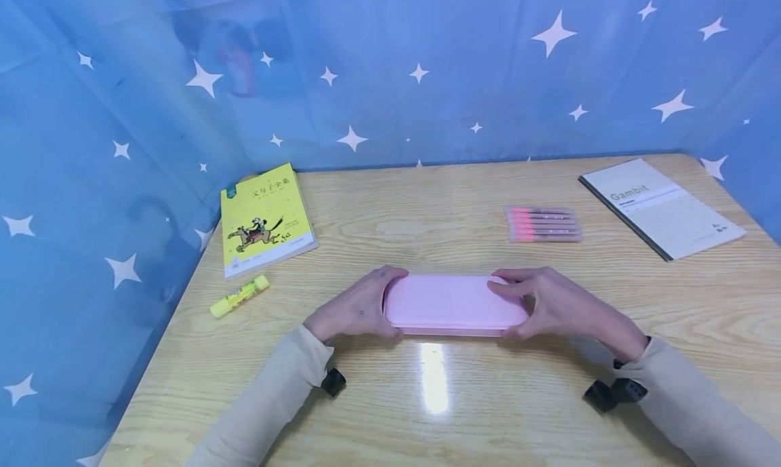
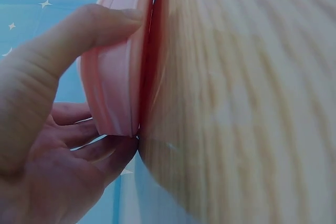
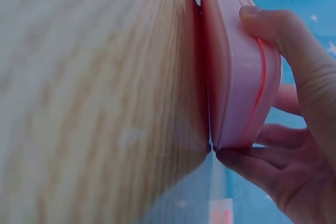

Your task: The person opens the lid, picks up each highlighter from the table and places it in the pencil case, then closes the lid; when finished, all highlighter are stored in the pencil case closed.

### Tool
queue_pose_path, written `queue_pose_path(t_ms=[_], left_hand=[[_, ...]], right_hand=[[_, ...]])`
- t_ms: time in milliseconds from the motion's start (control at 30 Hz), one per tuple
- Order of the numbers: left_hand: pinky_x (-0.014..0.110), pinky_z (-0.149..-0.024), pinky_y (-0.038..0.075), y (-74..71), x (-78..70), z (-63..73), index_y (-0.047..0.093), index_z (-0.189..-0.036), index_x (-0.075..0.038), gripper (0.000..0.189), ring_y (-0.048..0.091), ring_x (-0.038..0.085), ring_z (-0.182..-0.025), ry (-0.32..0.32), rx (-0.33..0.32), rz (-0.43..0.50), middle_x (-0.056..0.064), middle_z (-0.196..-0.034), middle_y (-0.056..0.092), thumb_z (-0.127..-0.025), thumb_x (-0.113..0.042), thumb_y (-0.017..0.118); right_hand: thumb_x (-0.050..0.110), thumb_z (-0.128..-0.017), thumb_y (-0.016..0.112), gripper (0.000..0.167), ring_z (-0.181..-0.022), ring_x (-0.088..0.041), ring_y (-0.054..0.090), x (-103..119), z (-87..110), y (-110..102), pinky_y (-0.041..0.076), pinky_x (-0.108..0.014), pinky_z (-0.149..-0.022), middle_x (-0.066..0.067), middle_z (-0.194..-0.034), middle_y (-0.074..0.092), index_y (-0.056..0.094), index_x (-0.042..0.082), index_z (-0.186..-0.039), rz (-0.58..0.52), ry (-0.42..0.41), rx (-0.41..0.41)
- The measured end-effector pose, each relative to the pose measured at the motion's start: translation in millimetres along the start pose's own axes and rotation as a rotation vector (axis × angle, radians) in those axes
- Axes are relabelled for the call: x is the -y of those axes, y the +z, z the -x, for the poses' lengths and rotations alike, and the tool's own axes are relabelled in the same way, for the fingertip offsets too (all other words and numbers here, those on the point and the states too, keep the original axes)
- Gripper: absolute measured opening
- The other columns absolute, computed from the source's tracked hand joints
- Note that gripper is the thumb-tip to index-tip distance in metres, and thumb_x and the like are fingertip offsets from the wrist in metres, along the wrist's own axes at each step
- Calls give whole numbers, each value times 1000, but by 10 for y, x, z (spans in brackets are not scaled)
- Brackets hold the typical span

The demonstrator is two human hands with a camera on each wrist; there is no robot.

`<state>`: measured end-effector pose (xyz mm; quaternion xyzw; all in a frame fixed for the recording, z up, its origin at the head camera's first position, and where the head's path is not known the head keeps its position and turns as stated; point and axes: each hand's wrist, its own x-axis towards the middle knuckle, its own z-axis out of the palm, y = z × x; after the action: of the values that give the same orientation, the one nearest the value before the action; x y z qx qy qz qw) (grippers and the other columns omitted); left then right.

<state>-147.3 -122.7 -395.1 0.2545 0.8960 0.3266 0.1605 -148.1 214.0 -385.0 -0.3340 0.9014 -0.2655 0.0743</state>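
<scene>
A pink pencil case (image 1: pixel 454 303) with rounded corners lies lengthwise across the middle of the table, its lid down. My left hand (image 1: pixel 365 304) grips its left end, thumb on the near side and fingers round the far side. At the opposite end my right hand (image 1: pixel 552 303) holds the case the same way, with a finger over the lid's corner. In the left wrist view the thumb presses the side wall of the pencil case (image 2: pixel 113 85). The right wrist view shows a seam along the pencil case (image 3: pixel 241 87), close over the tabletop.
A yellow book (image 1: pixel 265 219) lies at the back left, with a yellow tube-shaped item (image 1: pixel 240 296) in front of it. Toward the back right are a clear pack of pink-tipped pens (image 1: pixel 543 224) and a notebook (image 1: pixel 662 206). A starry blue curtain (image 1: pixel 390 74) hangs behind the wooden table (image 1: pixel 390 209).
</scene>
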Motion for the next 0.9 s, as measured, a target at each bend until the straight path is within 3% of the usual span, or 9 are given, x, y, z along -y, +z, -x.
queue_pose_path(t_ms=[200, 400, 500, 633, 767, 900], left_hand=[[34, -102, 35, -3, 14, 24, 40, -140, -8, 95, 42, 15, -120, 10, 4, -30, 3, -137, 44, -60, -26, 87], [34, -102, 34, 10, 19, 3, 41, -140, -6, 95, 41, 16, -121, 36, 7, -35, 4, -139, 44, -60, -26, 87], [34, -101, 36, 20, 15, -13, 40, -141, -7, 96, 40, 17, -122, 78, 12, -43, 3, -138, 43, -60, -22, 89], [35, -100, 37, 8, 17, -13, 37, -144, -6, 101, 39, 19, -122, 112, 29, -52, 5, -141, 39, -59, -18, 90], [37, -101, 36, -28, 41, -6, 33, -147, -9, 109, 41, 18, -119, 75, 50, -18, 3, -140, 39, -57, -21, 92], [37, -102, 35, -47, 75, -2, 29, -149, -15, 117, 43, 17, -117, 37, 53, 68, 0, -136, 42, -52, -23, 94]], right_hand=[[46, -64, 83, 69, -111, -33, 56, 4, -30, 8, 44, -25, -66, -21, -127, 56, 67, 5, -117, 32, -50, 1], [44, -66, 83, 67, -114, -40, 53, -8, -12, 0, 38, -20, -54, -24, -128, 54, 67, 5, -117, 18, -59, 14], [38, -67, 83, 60, -111, -35, 57, -36, 21, -38, 47, -23, -64, -20, -124, 59, 68, 9, -118, -22, -105, -15], [31, -71, 81, 51, -107, -29, 60, -75, 42, -80, 50, -32, -80, -16, -119, 63, 69, 17, -118, -91, -163, -46], [27, -76, 79, 47, -109, -29, 59, -76, 34, -85, 50, -30, -80, -16, -120, 62, 68, 14, -119, -147, -129, -35], [19, -84, 73, 39, -105, -20, 61, -90, 34, -95, 50, -26, -75, -14, -120, 63, 67, 8, -120, -227, -78, -22]])
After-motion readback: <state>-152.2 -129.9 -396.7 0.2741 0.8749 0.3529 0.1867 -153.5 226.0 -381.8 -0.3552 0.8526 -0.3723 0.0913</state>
